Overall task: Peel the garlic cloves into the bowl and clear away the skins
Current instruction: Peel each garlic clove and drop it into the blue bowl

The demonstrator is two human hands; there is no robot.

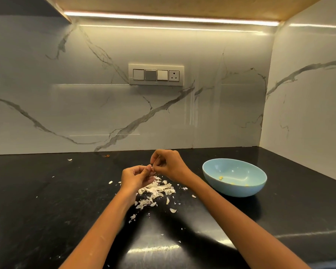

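While pinched, clove (152, 168) between hands (136, 176).

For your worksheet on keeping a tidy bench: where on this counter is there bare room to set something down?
Bare counter lies left of the skins, and behind the bowl toward the corner. It is crowded beneath the hands, where skins pile up.

A warm strip light (171, 18) under the cabinet lit the scene from above and behind, leaving the marble wall (105, 105) evenly bright with a pale streak of reflection below the strip. The black surface (37, 200) stayed dim, showing glare patches near the bottom edge and soft shadows beneath the forearms. Wide-angle distortion bowed the wall lines and edges, and the picture was slightly soft overall, with fine detail at the hands (153, 171) smeared.
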